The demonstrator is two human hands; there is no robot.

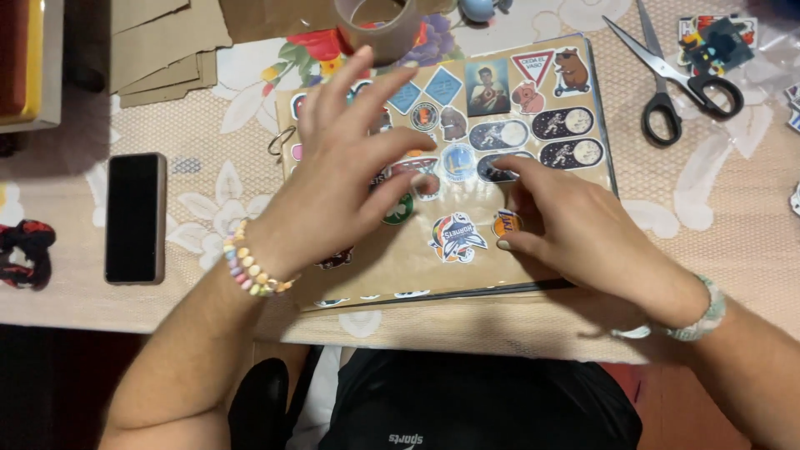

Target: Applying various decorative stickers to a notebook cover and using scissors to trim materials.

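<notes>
A brown cardboard notebook cover [467, 267] lies in front of me, covered with several colourful stickers. My left hand [337, 179] hovers flat over its left half with fingers spread, holding nothing. My right hand [567, 225] rests on the cover's right half, index finger stretched toward an oval sticker [500, 167] and thumb pressing beside a small round orange sticker [505, 223]. A beaded bracelet sits on each wrist.
Black-handled scissors [675, 79] lie at the upper right beside loose stickers [717, 42]. A roll of brown tape [379, 25] stands behind the cover. A black phone [133, 217] lies at the left, cardboard pieces [162, 50] at the back left. The table's front edge runs near my body.
</notes>
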